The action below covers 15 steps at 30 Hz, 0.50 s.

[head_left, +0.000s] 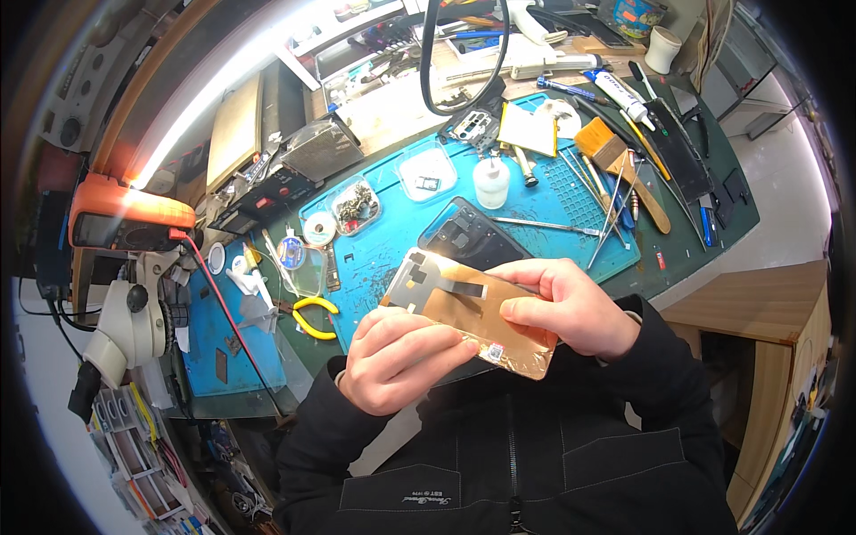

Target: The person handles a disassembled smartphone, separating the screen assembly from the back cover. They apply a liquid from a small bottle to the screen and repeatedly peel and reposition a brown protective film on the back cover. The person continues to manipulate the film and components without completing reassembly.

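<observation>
Both hands hold a phone display panel [461, 304], its copper-coloured back turned up towards me. A dark flex ribbon stands out from the middle of that back, and a small label with a printed code sits near the lower edge. My left hand [401, 358] grips the panel along its near left edge. At the far right edge my right hand [568, 304] holds it, the thumb lying on the copper film. Just beyond the panel, and partly covered by it, a black phone housing [468, 231] rests on the blue work mat [374, 261].
Yellow-handled pliers [315, 317], a tub of small screws [356, 206], a clear dish [426, 172] and a white dispenser bottle [491, 182] are around the mat. Rightward lie tweezers [605, 231] and a wide brush [622, 167]. An orange multimeter [130, 214] trails a red lead on the left.
</observation>
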{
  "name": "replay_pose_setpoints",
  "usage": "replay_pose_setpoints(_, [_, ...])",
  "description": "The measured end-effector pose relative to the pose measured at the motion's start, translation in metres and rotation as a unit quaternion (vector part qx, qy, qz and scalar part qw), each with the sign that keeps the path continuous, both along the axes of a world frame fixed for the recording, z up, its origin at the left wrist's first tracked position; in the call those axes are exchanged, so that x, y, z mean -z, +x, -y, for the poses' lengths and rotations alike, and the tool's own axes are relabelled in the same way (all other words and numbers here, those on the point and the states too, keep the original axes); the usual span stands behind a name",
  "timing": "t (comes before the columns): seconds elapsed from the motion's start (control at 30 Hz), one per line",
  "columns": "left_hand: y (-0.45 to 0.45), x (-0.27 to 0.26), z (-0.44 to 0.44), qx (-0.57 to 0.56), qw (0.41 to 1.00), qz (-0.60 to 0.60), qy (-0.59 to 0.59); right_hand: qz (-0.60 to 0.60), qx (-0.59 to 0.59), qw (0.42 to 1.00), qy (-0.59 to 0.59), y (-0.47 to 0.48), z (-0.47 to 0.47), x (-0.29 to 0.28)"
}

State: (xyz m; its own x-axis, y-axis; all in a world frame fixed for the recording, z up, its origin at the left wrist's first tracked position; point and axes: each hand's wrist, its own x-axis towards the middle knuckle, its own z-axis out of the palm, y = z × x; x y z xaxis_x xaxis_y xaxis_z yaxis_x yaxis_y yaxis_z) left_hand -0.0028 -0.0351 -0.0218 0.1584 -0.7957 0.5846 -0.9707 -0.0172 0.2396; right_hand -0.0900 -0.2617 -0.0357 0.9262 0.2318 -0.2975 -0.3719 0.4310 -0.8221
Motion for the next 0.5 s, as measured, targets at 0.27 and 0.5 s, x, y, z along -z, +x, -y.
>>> replay_pose_setpoints(0.27, [0.000,0.005,-0.006,0.023,0.999,-0.039,-0.023,0.044,-0.027,0.997,-0.055,0.000,0.004,-0.003])
replay_pose_setpoints(0.5, [0.002,0.002,-0.026,-0.001,0.999,-0.042,-0.011,0.130,0.067,0.976,-0.159,-0.007,0.007,-0.006])
